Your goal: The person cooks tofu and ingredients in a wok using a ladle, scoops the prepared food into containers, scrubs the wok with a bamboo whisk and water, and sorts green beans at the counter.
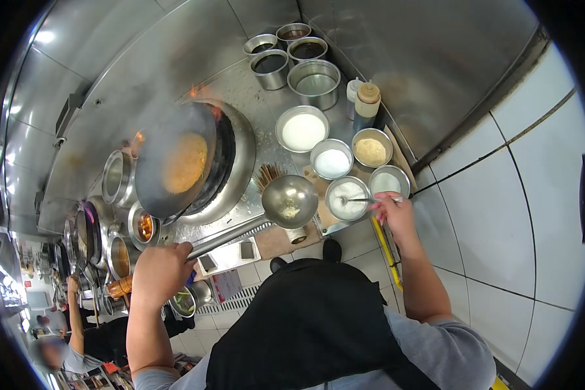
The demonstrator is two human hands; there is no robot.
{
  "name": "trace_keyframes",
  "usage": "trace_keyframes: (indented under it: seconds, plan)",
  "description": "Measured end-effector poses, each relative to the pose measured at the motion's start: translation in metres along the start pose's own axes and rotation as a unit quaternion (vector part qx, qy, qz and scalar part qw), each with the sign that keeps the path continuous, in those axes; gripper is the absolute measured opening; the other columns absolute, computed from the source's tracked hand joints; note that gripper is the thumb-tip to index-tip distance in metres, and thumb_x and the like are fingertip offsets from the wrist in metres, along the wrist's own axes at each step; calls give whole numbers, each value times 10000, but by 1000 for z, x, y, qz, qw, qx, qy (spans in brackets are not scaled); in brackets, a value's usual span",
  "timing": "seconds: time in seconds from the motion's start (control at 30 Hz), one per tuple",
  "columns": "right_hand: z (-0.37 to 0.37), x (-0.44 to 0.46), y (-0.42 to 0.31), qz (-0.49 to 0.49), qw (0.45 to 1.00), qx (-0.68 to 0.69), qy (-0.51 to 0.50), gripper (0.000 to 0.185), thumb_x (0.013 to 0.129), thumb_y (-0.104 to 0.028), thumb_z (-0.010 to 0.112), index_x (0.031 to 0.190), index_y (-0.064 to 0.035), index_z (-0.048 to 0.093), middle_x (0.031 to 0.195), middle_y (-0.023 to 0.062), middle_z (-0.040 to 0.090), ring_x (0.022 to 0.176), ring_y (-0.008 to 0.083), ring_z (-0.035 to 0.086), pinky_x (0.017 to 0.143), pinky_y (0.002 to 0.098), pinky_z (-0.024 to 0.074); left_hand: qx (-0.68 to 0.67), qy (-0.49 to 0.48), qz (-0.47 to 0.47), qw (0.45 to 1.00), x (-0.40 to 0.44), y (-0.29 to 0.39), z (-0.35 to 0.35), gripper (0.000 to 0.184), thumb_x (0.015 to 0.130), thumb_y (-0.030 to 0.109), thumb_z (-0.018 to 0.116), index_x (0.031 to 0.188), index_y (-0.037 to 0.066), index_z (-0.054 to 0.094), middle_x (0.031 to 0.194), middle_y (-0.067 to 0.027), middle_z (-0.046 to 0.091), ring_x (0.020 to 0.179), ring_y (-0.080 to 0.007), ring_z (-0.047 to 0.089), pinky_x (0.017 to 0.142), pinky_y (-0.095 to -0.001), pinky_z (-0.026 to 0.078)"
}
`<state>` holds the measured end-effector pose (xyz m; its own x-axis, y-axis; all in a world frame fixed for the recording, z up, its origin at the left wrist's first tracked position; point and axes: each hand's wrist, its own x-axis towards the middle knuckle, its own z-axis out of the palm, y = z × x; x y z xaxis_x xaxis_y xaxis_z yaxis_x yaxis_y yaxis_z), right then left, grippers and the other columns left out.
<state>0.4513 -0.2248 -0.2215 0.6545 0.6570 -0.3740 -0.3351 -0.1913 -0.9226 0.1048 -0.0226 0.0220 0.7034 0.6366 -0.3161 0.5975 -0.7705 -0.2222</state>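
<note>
My left hand [161,270] is closed around the long handle of a metal ladle [276,195], with its wooden end showing behind the fist. A small pale heap lies in the ladle's bowl, which hangs beside the seasoning tins. My right hand [392,212] pinches a small metal spoon [368,200]. The spoon's tip is in the white powder of a round metal tin [331,211]. Next to that tin stand a tin of white powder [331,160], a tin of yellowish powder [372,149] and another pale-filled tin [390,180].
A steaming wok [151,159] with orange-brown food sits tilted over flames at left. Beyond the ladle are a bamboo brush [266,174], a large tin of white contents [302,130], several tins of dark liquid [270,65] and squeeze bottles [366,104]. A co-worker [88,341] stands at lower left.
</note>
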Motion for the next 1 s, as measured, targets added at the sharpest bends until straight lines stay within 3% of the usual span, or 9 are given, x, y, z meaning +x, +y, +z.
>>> trace_keyframes:
  seconds: [0.13, 0.27, 0.37, 0.43, 0.57, 0.7, 0.9, 1.0]
  plan:
    - [-16, -2, -8, 36, 993, 112, 6, 231, 953, -168, 507, 1011, 20, 626, 758, 81, 639, 540, 104, 535, 491, 224, 408, 9, -5, 1, 1000, 1, 0, 3, 199, 767, 245, 670, 835, 70, 606, 758, -129, 639, 705, -339, 631, 622, -444, 485]
    - [-13, -15, -32, 20, 991, 132, -10, 246, 955, -178, 509, 1036, 30, 614, 765, 84, 633, 544, 105, 531, 495, 226, 414, 9, 9, 18, 1000, 3, 3, 3, 183, 774, 227, 669, 823, 65, 601, 744, -119, 646, 690, -319, 640, 628, -434, 487]
    - [-5, -28, -50, -28, 994, 98, -50, 252, 957, -180, 517, 1027, 39, 620, 752, 72, 621, 556, 94, 522, 511, 222, 419, 9, -4, 36, 999, 9, 8, 2, 185, 779, 229, 666, 820, 63, 595, 740, -117, 644, 688, -321, 639, 626, -432, 488]
    - [-7, -31, -50, -196, 972, -85, 97, 238, 954, -171, 531, 1009, 36, 632, 735, 48, 609, 551, 79, 502, 515, 215, 419, 2, 4, 49, 999, 13, 13, 0, 186, 785, 229, 662, 819, 61, 590, 740, -118, 643, 687, -324, 637, 624, -431, 489]
    - [-45, -17, -34, -132, 973, -128, 138, 230, 941, -190, 571, 996, 19, 649, 725, 28, 612, 534, 74, 501, 495, 218, 417, 1, 4, 43, 999, 17, 18, -1, 189, 763, 245, 681, 837, 81, 622, 747, -113, 637, 699, -327, 631, 620, -435, 486]
    - [-49, 4, 12, -145, 970, -127, 147, 253, 942, -214, 574, 994, 23, 649, 724, 35, 616, 530, 76, 506, 491, 221, 416, -10, 15, 69, 997, 17, 17, -6, 189, 788, 237, 659, 828, 65, 593, 737, -116, 642, 691, -324, 636, 623, -435, 488]
    - [-43, -3, 16, -105, 981, -82, 137, 258, 955, -213, 544, 999, 22, 640, 745, 49, 622, 549, 81, 521, 492, 223, 420, 9, 18, 59, 998, 15, 17, -11, 191, 785, 238, 662, 825, 63, 597, 741, -121, 641, 701, -325, 637, 631, -439, 487]
    - [-57, -4, 12, -57, 986, 8, 156, 236, 959, -195, 517, 1010, 9, 625, 754, 53, 625, 557, 86, 525, 496, 224, 411, 15, 12, 55, 998, 13, 15, -10, 190, 784, 237, 663, 820, 62, 597, 743, -122, 641, 702, -323, 638, 631, -439, 487]
